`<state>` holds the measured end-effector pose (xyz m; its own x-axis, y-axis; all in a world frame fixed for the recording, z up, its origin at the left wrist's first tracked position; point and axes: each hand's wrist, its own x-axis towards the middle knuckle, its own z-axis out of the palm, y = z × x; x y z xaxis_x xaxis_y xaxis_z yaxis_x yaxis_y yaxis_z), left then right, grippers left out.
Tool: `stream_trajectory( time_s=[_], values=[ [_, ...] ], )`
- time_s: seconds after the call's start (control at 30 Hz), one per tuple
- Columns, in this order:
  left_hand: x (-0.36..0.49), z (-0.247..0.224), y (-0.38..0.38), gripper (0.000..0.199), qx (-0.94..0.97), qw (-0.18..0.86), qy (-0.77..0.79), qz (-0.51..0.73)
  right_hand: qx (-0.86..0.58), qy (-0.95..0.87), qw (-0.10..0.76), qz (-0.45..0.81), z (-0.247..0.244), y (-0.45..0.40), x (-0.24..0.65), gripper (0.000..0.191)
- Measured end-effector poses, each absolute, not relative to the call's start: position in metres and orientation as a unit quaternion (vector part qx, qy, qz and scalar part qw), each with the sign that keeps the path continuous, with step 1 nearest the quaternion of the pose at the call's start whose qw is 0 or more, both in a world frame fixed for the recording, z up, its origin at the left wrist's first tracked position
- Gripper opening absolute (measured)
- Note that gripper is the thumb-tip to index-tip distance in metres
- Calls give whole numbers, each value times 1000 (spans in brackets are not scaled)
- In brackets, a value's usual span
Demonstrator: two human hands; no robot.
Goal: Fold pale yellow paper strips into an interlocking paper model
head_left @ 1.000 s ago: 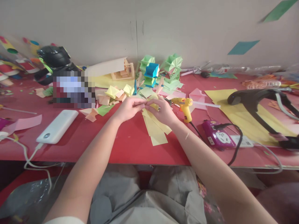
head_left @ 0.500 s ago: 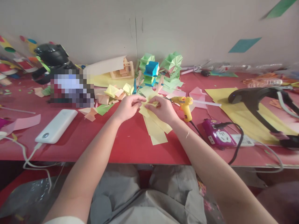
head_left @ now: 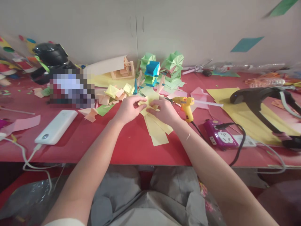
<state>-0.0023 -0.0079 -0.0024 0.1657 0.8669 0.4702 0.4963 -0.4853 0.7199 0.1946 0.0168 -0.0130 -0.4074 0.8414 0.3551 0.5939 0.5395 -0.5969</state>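
Note:
Between my two hands is a small piece of yellow paper (head_left: pixel 148 103), above several pale yellow strips (head_left: pixel 158 133) fanned out on the red table. My left hand (head_left: pixel 131 108) grips its left side between thumb and fingers. On the right side, my right hand (head_left: pixel 163 108) pinches the same paper, thumb toward the left. Fingers hide part of the piece, so its folds are hard to make out. Just right of my right hand lies a yellow glue gun (head_left: pixel 185 107).
Folded yellow pieces (head_left: pixel 112 91) lie left of my hands. Behind stand blue and green paper shapes (head_left: pixel 152 69). A white power bank (head_left: pixel 56 127) is at left; a purple power socket (head_left: pixel 219 135) and black headset strap (head_left: pixel 257 105) are at right.
My fingertips have shifted slightly around the yellow paper, and more of it shows between them. The things on the table look unmoved.

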Motion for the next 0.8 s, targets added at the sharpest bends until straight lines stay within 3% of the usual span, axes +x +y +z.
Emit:
stream_trajectory(
  time_s=[0.2, 0.5, 0.8],
  values=[
    [1, -4, -7, 20, 739, 159, 473, 452, -460, -829, 295, 122, -14, 16, 194, 14],
    [-3, -7, -3, 24, 724, 184, 507, 430, -439, -826, 320, 150, -16, 20, 194, 8],
    [-2, 1, -9, 25, 706, 246, 510, 426, -450, -791, 321, 262, -8, 14, 189, 33]
  ],
)
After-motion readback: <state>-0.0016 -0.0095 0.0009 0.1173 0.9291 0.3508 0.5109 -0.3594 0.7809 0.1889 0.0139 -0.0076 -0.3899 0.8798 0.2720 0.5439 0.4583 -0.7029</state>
